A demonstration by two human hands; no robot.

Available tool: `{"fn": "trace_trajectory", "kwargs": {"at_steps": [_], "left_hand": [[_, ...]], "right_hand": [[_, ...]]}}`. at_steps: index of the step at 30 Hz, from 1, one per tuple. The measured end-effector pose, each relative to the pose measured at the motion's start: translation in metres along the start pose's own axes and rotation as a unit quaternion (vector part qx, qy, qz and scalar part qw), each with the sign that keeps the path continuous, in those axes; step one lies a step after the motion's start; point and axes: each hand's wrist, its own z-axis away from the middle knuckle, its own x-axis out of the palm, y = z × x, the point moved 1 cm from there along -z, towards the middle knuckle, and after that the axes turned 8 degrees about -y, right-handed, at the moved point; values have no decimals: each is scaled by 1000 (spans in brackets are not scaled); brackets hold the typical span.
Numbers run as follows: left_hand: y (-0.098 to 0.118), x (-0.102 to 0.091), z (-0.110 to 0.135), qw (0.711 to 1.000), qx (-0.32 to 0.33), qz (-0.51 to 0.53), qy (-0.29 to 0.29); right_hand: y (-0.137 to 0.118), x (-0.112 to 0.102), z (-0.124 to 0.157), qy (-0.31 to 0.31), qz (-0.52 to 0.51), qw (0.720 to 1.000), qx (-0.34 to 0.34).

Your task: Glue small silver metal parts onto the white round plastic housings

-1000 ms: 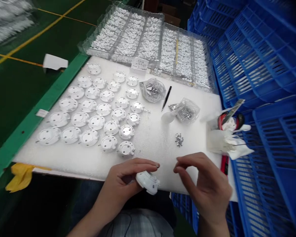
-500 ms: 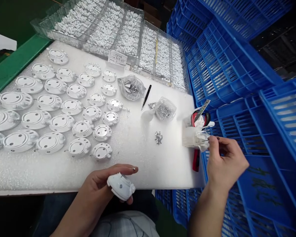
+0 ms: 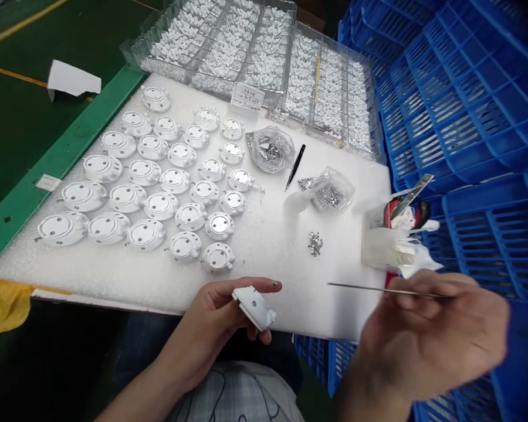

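Observation:
My left hand (image 3: 229,310) is closed around a small white plastic part (image 3: 254,307) with a dark round spot on its face, held tilted above the table's front edge. My right hand (image 3: 435,334), slightly blurred, grips a thin metal rod (image 3: 365,287) that points left over the table. What kind of tool the rod is, I cannot make out. On the white foam mat (image 3: 273,264) lies a little pile of shiny metal bits (image 3: 315,243). Several white oval parts (image 3: 146,233), each with dark dots, stand in rows at the left.
Clear bags of metal bits (image 3: 273,150) lie mid-table beside black tweezers (image 3: 295,167). At the right, a white container (image 3: 378,249) holds scissors (image 3: 393,214). Divided trays of white parts (image 3: 264,47) line the back; blue crates (image 3: 457,117) wall the right side.
My right hand has drawn the thin rod away from the white container, toward me. The camera view has turned left, so the table appears shifted right. My left hand still holds the white part.

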Motion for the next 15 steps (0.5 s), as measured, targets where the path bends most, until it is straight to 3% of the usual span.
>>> {"fn": "trace_trajectory", "kwargs": {"at_steps": [4,15], "left_hand": [[0,0,0,1000,8,2,-8],[-4,-2,-2,1000,15,-1,-15]], "right_hand": [[-8,36,19,-57,-61,996,14],[-5,42,22,-71,-94,992,36]]}}
